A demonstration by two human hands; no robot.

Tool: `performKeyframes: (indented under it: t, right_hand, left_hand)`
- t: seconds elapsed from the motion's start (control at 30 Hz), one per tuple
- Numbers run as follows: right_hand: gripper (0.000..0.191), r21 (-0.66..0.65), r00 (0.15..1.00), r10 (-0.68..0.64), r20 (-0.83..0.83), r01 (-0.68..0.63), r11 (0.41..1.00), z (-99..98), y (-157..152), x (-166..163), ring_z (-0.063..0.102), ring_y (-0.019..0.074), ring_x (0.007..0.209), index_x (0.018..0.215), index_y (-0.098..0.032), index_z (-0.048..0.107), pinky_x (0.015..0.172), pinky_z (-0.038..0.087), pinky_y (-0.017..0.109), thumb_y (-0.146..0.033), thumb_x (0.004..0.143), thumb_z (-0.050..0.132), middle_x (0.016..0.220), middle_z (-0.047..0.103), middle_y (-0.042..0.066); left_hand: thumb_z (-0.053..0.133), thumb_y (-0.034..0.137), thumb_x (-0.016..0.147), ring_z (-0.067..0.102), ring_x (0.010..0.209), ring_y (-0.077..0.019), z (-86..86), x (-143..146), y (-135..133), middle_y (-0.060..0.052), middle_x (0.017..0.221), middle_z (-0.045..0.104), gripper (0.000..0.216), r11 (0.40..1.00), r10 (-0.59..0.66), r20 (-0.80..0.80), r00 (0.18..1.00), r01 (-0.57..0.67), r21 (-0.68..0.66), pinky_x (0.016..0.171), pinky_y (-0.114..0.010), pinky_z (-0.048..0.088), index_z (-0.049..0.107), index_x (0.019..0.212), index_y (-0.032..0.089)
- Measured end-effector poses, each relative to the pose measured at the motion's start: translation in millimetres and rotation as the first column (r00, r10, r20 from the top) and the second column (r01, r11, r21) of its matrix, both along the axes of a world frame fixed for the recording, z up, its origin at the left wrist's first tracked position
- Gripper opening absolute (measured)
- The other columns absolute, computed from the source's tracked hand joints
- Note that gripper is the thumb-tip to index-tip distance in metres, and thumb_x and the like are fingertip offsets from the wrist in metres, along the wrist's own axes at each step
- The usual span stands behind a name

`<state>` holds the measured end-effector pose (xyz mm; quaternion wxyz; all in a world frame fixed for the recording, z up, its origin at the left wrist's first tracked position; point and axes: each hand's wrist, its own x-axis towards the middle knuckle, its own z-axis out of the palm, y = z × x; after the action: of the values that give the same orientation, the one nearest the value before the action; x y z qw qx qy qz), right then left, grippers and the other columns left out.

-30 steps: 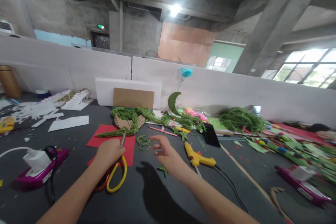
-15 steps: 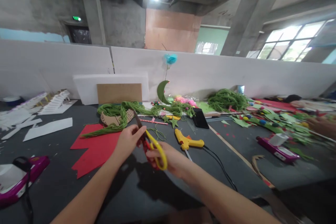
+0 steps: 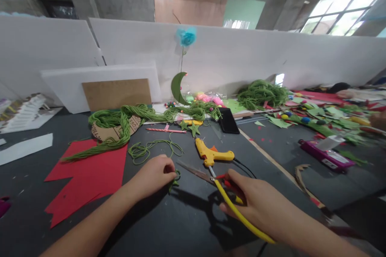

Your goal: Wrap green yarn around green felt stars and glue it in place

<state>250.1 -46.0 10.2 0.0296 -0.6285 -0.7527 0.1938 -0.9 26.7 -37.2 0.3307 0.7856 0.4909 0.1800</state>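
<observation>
My left hand (image 3: 158, 172) is closed in a pinch on a small bit of green yarn (image 3: 174, 182), which dangles below the fingertips. My right hand (image 3: 251, 194) grips scissors (image 3: 197, 172) with yellow and red handles. The blades point left toward my left hand, slightly apart from it. Behind the left hand lies a loose tangle of thin green yarn (image 3: 144, 150). A yellow glue gun (image 3: 215, 155) rests just behind the scissors. Two green stars (image 3: 194, 129) and a pink striped stick (image 3: 165, 130) lie farther back.
Red paper (image 3: 93, 180) lies at the left, under a green yarn skein wound round cardboard (image 3: 104, 131). A black phone-like slab (image 3: 228, 120), a green crescent moon (image 3: 177, 88) and more yarn (image 3: 262, 94) stand at the back. A purple device (image 3: 327, 156) is at the right, near another person's hand (image 3: 378, 120).
My hands have moved apart; the scissors, held upright between them before, now open leftward in my right hand. My left hand has the green yarn. The view has tilted down.
</observation>
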Motion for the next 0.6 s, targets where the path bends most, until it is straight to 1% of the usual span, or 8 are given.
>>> performKeyframes:
  t: [0.07,0.13,0.23,0.4,0.5,0.6]
  right_hand:
    - [0.031,0.015,0.993,0.075,0.09,-0.076,0.997,1.7,-4,4,0.057,0.0203,0.065,0.086,-0.021,0.05,0.053,0.031,0.025,-0.046,0.07,0.058,0.075,0.062,0.004]
    - [0.028,0.03,0.977,0.139,0.165,-0.145,0.989,2.0,-6,7,0.058,0.0219,0.069,0.086,-0.021,0.05,0.055,0.032,0.026,-0.044,0.072,0.057,0.08,0.062,0.005]
    - [0.023,0.031,0.953,0.201,0.225,-0.213,0.977,-2.0,-9,10,0.059,0.0217,0.069,0.084,-0.021,0.05,0.054,0.033,0.027,-0.042,0.075,0.053,0.079,0.06,0.005]
    - [0.026,0.064,0.925,0.254,0.283,-0.282,0.957,-13.7,-9,2,0.06,0.0236,0.066,0.087,-0.021,0.052,0.052,0.033,0.03,-0.045,0.077,0.05,0.076,0.061,0.005]
    - [0.029,0.069,0.902,0.273,0.334,-0.313,0.947,-17.5,-6,-6,0.061,0.0255,0.071,0.091,-0.018,0.052,0.055,0.036,0.031,-0.043,0.077,0.049,0.08,0.062,0.008]
    - [0.034,0.062,0.878,0.284,0.385,-0.331,0.941,-16.9,-2,-13,0.061,0.027,0.075,0.096,-0.016,0.052,0.058,0.039,0.033,-0.044,0.079,0.046,0.084,0.061,0.011]
  left_hand:
    - [0.055,0.031,0.066,0.052,0.064,-0.0153,-0.9,0,2,-0.001,0.072,0.053,0.015,0.999,-0.02,-0.026,0.999,0.02,-0.026,0.059,-0.025,0.038,0.061,0.067,0.018]
    - [0.056,0.033,0.066,0.053,0.065,-0.0154,-0.7,-2,4,-0.002,0.073,0.055,0.016,0.998,-0.041,-0.041,0.998,0.039,-0.055,0.058,-0.025,0.038,0.062,0.068,0.018]
    - [0.054,0.029,0.066,0.053,0.063,-0.0145,1.5,-3,8,-0.001,0.071,0.056,0.012,0.994,-0.073,-0.053,0.996,0.068,-0.086,0.057,-0.024,0.037,0.061,0.066,0.019]
    - [0.049,0.02,0.063,0.05,0.055,-0.0134,6.4,-3,14,0.0,0.061,0.057,0.011,0.992,-0.073,-0.062,0.995,0.066,-0.107,0.051,-0.022,0.034,0.058,0.058,0.02]
    - [0.048,0.02,0.063,0.051,0.049,-0.0136,8.1,-3,15,0.001,0.053,0.058,0.011,0.987,-0.077,-0.06,0.995,0.068,-0.144,0.046,-0.022,0.034,0.058,0.058,0.02]
    - [0.048,0.019,0.061,0.054,0.049,-0.0144,9.1,-4,14,0.001,0.052,0.06,0.011,0.984,-0.087,-0.051,0.995,0.078,-0.158,0.046,-0.022,0.035,0.058,0.058,0.02]
